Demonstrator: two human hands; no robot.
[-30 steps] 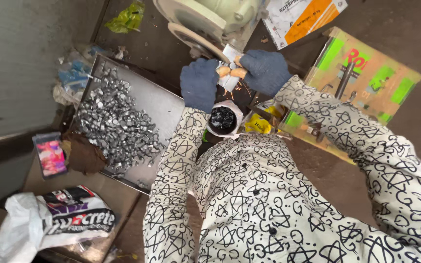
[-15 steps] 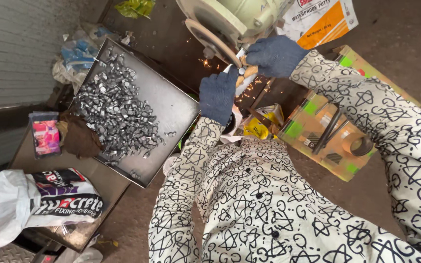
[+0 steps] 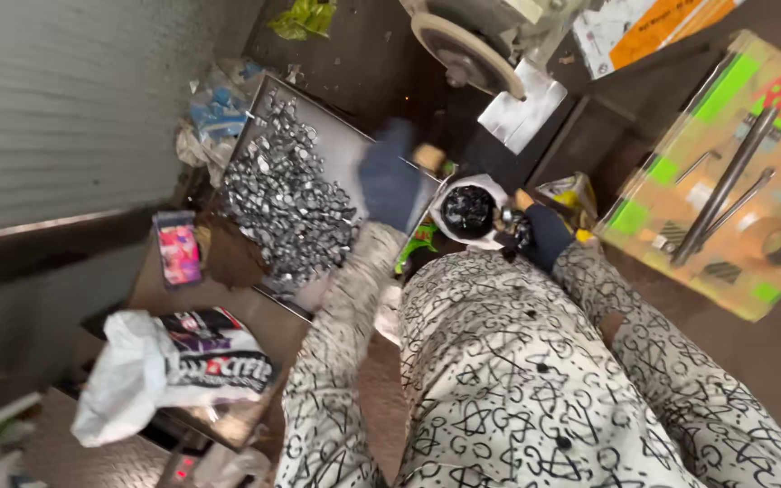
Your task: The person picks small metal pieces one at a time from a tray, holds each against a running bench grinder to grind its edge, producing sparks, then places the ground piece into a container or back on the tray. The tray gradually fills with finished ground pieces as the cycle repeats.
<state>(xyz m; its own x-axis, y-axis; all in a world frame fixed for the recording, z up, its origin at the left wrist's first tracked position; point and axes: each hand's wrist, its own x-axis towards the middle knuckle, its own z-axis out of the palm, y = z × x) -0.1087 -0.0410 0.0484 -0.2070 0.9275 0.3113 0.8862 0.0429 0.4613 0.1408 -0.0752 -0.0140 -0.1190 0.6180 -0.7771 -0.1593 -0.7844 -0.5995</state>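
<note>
My left hand [image 3: 390,176], in a blue glove with tan fingertips, is blurred above the near edge of a metal tray [image 3: 341,145] that holds a heap of several small shiny metal pieces [image 3: 286,203]. I cannot make out anything in its fingers. My right hand [image 3: 540,237], also gloved, is at the rim of a small white container [image 3: 467,212] full of dark bits in front of my lap, pinching a small metal piece [image 3: 505,218]. A bench grinder's wheel [image 3: 467,54] stands beyond both hands.
An orange and green cardboard box [image 3: 725,271] with metal rods [image 3: 725,185] and a ring lies at the right. A pink packet [image 3: 178,253] and a white printed bag [image 3: 174,361] sit at the left by a corrugated wall. Yellow wrappers lie beside the container.
Both hands have left the grinding wheel. The left one swung down over the tray's edge, and the right one dropped to the small container. The sparks are gone.
</note>
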